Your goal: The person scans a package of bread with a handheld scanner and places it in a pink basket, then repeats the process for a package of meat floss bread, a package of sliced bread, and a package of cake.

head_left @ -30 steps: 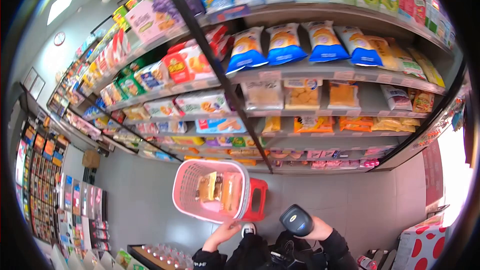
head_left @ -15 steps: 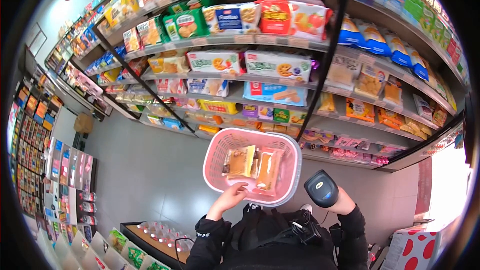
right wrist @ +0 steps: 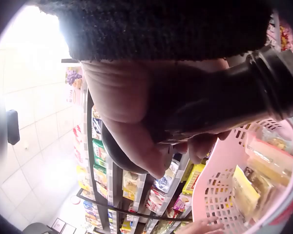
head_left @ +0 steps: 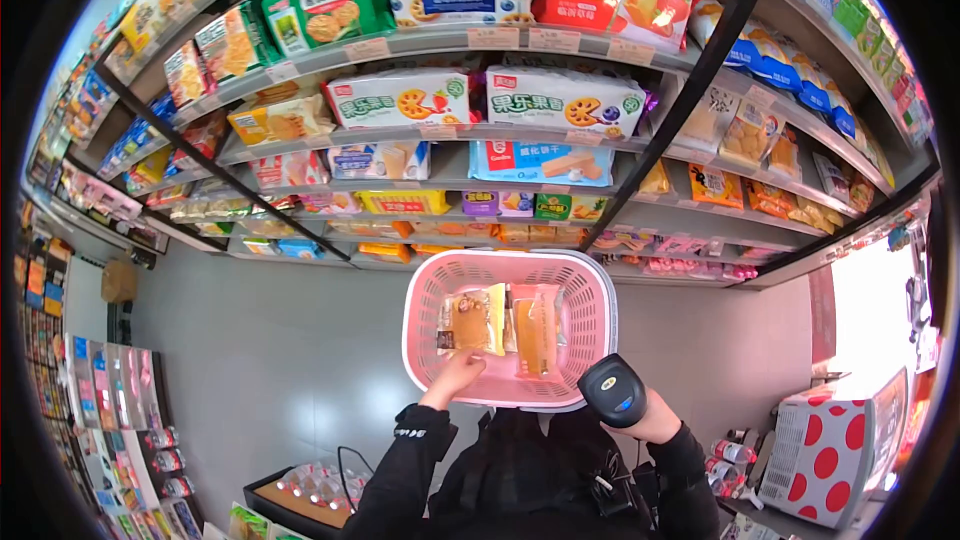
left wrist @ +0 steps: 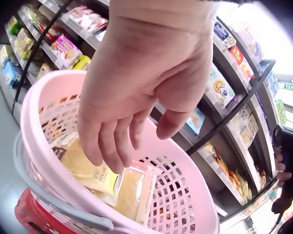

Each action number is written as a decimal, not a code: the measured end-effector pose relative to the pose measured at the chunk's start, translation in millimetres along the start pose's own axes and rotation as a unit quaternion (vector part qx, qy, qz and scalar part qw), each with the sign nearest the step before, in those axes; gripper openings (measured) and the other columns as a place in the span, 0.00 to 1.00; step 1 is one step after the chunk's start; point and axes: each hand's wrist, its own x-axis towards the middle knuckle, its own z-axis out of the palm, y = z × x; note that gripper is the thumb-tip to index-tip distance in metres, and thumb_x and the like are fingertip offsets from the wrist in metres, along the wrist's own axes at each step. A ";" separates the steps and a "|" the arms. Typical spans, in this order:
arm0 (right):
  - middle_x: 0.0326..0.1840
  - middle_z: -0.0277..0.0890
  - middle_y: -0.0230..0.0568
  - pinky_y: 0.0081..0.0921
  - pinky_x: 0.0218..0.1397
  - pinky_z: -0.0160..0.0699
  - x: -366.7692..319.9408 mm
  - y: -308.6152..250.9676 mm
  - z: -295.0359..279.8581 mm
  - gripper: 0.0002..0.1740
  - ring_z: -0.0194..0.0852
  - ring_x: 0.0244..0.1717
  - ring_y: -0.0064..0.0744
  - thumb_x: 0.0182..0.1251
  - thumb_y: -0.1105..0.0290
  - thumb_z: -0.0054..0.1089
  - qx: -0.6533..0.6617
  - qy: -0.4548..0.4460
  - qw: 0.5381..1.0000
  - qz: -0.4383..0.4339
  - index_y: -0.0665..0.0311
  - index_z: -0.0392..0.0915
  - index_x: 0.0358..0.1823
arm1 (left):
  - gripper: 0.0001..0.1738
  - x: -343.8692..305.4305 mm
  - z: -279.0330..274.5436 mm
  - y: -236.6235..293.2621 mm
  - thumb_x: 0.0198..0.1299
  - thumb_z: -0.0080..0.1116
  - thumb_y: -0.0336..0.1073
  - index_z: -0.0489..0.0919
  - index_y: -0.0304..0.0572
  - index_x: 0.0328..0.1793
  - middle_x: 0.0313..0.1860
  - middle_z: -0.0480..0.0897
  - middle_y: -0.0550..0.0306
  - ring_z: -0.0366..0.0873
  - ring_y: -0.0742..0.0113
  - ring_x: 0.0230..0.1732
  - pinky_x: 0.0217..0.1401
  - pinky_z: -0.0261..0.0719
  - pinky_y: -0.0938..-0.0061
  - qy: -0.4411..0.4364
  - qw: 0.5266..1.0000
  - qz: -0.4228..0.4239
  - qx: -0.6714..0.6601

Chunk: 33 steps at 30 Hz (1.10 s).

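A pink basket (head_left: 424,308) with slotted walls stands in front of me, holding wrapped bread-like snack packs. My left hand (head_left: 458,377) reaches over its near rim. In the left wrist view that hand (left wrist: 141,78) hangs with relaxed fingers, fingertips close over the yellow-edged pack (left wrist: 90,165). Beside it lies a longer pinkish pack (head_left: 537,335). My right hand (head_left: 655,422) grips a black barcode scanner (head_left: 610,387), whose head overlaps the basket's near right corner in the head view. Fingers of the right hand (right wrist: 119,100) wrap the scanner's dark handle (right wrist: 205,100).
Shelves (head_left: 400,142) of packaged biscuits and snacks run along behind the basket. Something red (left wrist: 29,212) shows beneath the basket. Bottles (head_left: 315,483) sit on a low stand at near left; a red-dotted carton (head_left: 822,460) is at near right. Grey floor (head_left: 270,340) extends leftward.
The view has swung left and come closer to the shelves, bringing the basket in front of me. My left hand has come over the rim to the packs; the scanner is now closer to the basket.
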 end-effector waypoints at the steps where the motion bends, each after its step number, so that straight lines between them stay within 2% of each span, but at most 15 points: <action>1: 0.36 0.72 0.38 0.24 0.43 0.68 -2.7 5.8 2.5 0.22 0.70 0.38 0.28 0.39 0.73 0.64 0.005 0.015 1.000 0.025 0.66 0.69 0.40 | 0.22 12.7 6.0 -3.6 0.48 0.51 0.37 0.68 0.31 0.48 0.34 0.75 0.53 0.73 0.67 0.38 0.38 0.71 0.76 0.038 0.999 0.012 0.028; 2: 0.36 0.72 0.38 0.24 0.43 0.68 -5.1 12.4 5.2 0.22 0.70 0.38 0.28 0.39 0.73 0.64 0.009 0.022 0.999 0.031 0.66 0.69 0.40 | 0.21 25.1 11.8 -6.0 0.45 0.52 0.39 0.69 0.31 0.44 0.33 0.75 0.43 0.73 0.54 0.37 0.38 0.71 0.67 0.084 0.994 0.057 0.027; 3: 0.37 0.72 0.38 0.24 0.43 0.68 -8.1 19.6 8.0 0.23 0.70 0.38 0.29 0.39 0.72 0.64 0.032 0.041 0.998 0.037 0.66 0.68 0.41 | 0.21 35.0 14.7 -9.8 0.45 0.52 0.39 0.69 0.31 0.44 0.33 0.75 0.43 0.73 0.54 0.37 0.38 0.71 0.67 0.074 0.995 0.056 0.030; 5: 0.37 0.72 0.39 0.24 0.44 0.68 -15.3 27.1 10.7 0.25 0.69 0.39 0.29 0.39 0.72 0.65 0.058 0.071 0.995 0.051 0.66 0.67 0.42 | 0.24 57.2 23.2 -14.1 0.43 0.54 0.41 0.69 0.30 0.43 0.32 0.75 0.40 0.73 0.49 0.37 0.39 0.70 0.63 0.214 0.960 0.135 0.122; 6: 0.38 0.71 0.39 0.24 0.45 0.67 -17.9 27.5 12.2 0.26 0.69 0.40 0.29 0.39 0.71 0.65 0.056 0.081 0.993 0.064 0.66 0.67 0.43 | 0.30 76.6 24.4 -25.9 0.40 0.56 0.45 0.66 0.28 0.46 0.38 0.72 0.36 0.70 0.45 0.43 0.45 0.67 0.61 0.171 0.981 0.010 0.092; 7: 0.39 0.71 0.39 0.24 0.46 0.67 -20.7 27.0 14.3 0.27 0.69 0.41 0.29 0.39 0.71 0.65 0.055 0.091 0.991 0.078 0.67 0.66 0.44 | 0.30 77.6 28.1 -19.8 0.40 0.56 0.45 0.66 0.28 0.46 0.38 0.72 0.36 0.70 0.45 0.43 0.45 0.67 0.61 0.162 0.982 0.013 0.096; 9: 0.40 0.71 0.39 0.24 0.46 0.67 -26.0 23.5 16.6 0.28 0.69 0.42 0.29 0.39 0.71 0.65 0.083 0.096 0.986 0.109 0.67 0.65 0.45 | 0.37 77.0 32.0 -7.4 0.38 0.58 0.47 0.61 0.27 0.50 0.45 0.67 0.33 0.63 0.44 0.51 0.52 0.62 0.61 0.220 0.958 -0.061 0.174; 10: 0.40 0.71 0.39 0.24 0.47 0.67 -26.6 23.0 16.3 0.29 0.69 0.42 0.29 0.39 0.71 0.66 0.106 0.092 0.981 0.135 0.67 0.65 0.45 | 0.42 74.6 31.1 1.2 0.38 0.59 0.48 0.55 0.28 0.54 0.50 0.62 0.31 0.56 0.41 0.56 0.57 0.56 0.61 0.192 0.963 -0.070 0.177; 13: 0.41 0.71 0.39 0.24 0.47 0.66 -26.2 33.9 18.3 0.29 0.68 0.42 0.28 0.39 0.70 0.66 0.097 0.099 0.987 0.082 0.67 0.65 0.45 | 0.51 73.5 37.2 11.0 0.37 0.60 0.49 0.46 0.30 0.61 0.53 0.59 0.31 0.54 0.39 0.57 0.59 0.54 0.59 0.196 0.953 -0.045 0.226; 18: 0.42 0.70 0.39 0.24 0.48 0.66 -19.6 33.9 24.6 0.28 0.67 0.44 0.27 0.41 0.71 0.64 0.115 0.085 0.985 0.091 0.66 0.65 0.46 | 0.54 86.4 46.3 14.6 0.36 0.61 0.49 0.41 0.31 0.63 0.59 0.49 0.29 0.46 0.38 0.61 0.62 0.47 0.58 0.197 0.945 -0.072 0.250; 20: 0.37 0.71 0.37 0.22 0.45 0.66 -16.8 31.6 28.7 0.26 0.68 0.39 0.24 0.39 0.70 0.66 0.137 0.113 0.980 0.095 0.68 0.67 0.42 | 0.56 93.2 49.6 14.1 0.35 0.62 0.48 0.39 0.33 0.63 0.62 0.42 0.29 0.41 0.38 0.64 0.63 0.45 0.56 0.214 0.951 -0.063 0.217; 23: 0.38 0.71 0.37 0.22 0.46 0.66 -15.2 29.6 32.8 0.26 0.68 0.39 0.24 0.39 0.70 0.66 0.112 0.119 0.981 0.102 0.68 0.66 0.42 | 0.56 100.0 51.7 20.7 0.35 0.62 0.48 0.39 0.35 0.64 0.63 0.41 0.31 0.41 0.39 0.64 0.60 0.47 0.50 0.187 0.947 -0.144 0.220; 24: 0.38 0.71 0.37 0.22 0.46 0.66 -15.8 32.6 34.0 0.26 0.68 0.39 0.24 0.39 0.70 0.66 0.113 0.114 0.981 0.108 0.68 0.66 0.42 | 0.56 103.8 54.8 14.0 0.35 0.62 0.47 0.38 0.37 0.64 0.63 0.41 0.34 0.41 0.40 0.64 0.58 0.48 0.46 0.215 0.938 -0.127 0.238; 29: 0.42 0.70 0.40 0.24 0.47 0.66 -14.9 36.6 33.0 0.28 0.68 0.44 0.29 0.40 0.71 0.64 0.088 0.064 0.986 0.128 0.66 0.65 0.46 | 0.56 104.8 51.3 11.7 0.34 0.62 0.45 0.38 0.38 0.65 0.63 0.44 0.38 0.43 0.41 0.63 0.58 0.48 0.46 0.247 0.928 -0.146 0.238; 33: 0.42 0.70 0.41 0.24 0.47 0.66 -14.2 38.5 35.2 0.29 0.68 0.44 0.29 0.40 0.72 0.64 0.080 0.076 0.986 0.124 0.66 0.64 0.47 | 0.54 107.8 40.6 3.2 0.34 0.60 0.38 0.37 0.35 0.64 0.62 0.47 0.35 0.44 0.39 0.63 0.62 0.46 0.54 0.218 0.942 -0.131 0.218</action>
